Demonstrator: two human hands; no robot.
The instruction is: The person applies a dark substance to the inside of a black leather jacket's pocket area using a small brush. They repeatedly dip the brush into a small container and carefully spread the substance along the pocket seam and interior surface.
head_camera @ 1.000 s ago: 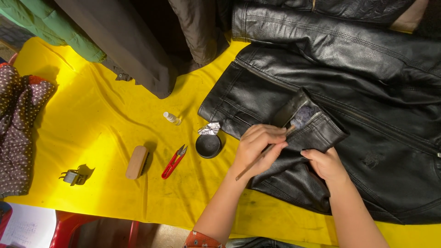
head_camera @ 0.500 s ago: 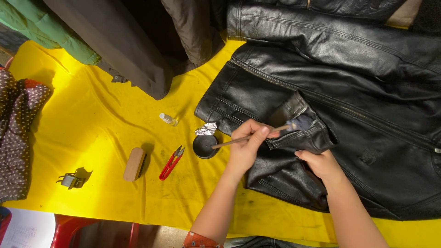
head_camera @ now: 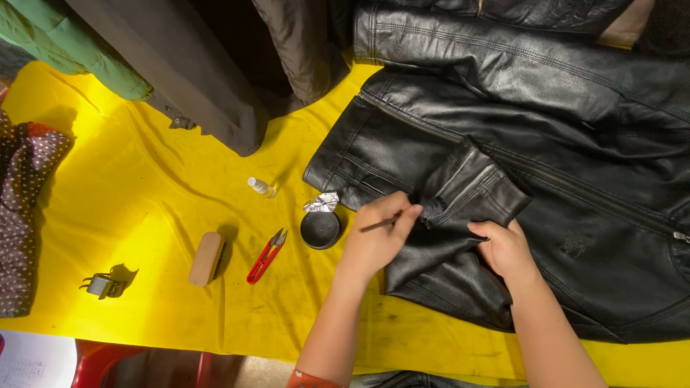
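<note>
Gripping a thin brush (head_camera: 381, 223) between thumb and fingertips, the left hand (head_camera: 377, 241) is closed around it, with the brush lying nearly level and its tip pointing right toward the folded cuff (head_camera: 471, 190) of a black leather jacket (head_camera: 560, 144); the right hand (head_camera: 505, 248) rests just beside and below that cuff, fingers curled shut on the sleeve's leather, pinning it flat. Spread across the right half of the yellow cloth (head_camera: 144, 194) that covers the counter, the jacket has its zip running diagonally above both hands. Just left of the left hand sits a small round black tin (head_camera: 320, 230), open, with a crumpled bit of foil (head_camera: 321, 202) touching its upper rim. Further left lie red snips (head_camera: 267, 256), a wooden brush (head_camera: 208, 259) on its side, and a small dark clip (head_camera: 100, 285) well apart near the cloth's edge. Near the tin, above it, lies a small white bottle (head_camera: 261, 187). Dark and green garments (head_camera: 108, 50) hang over the cloth's far side, and a dotted fabric (head_camera: 25, 208) lies at the far left
</note>
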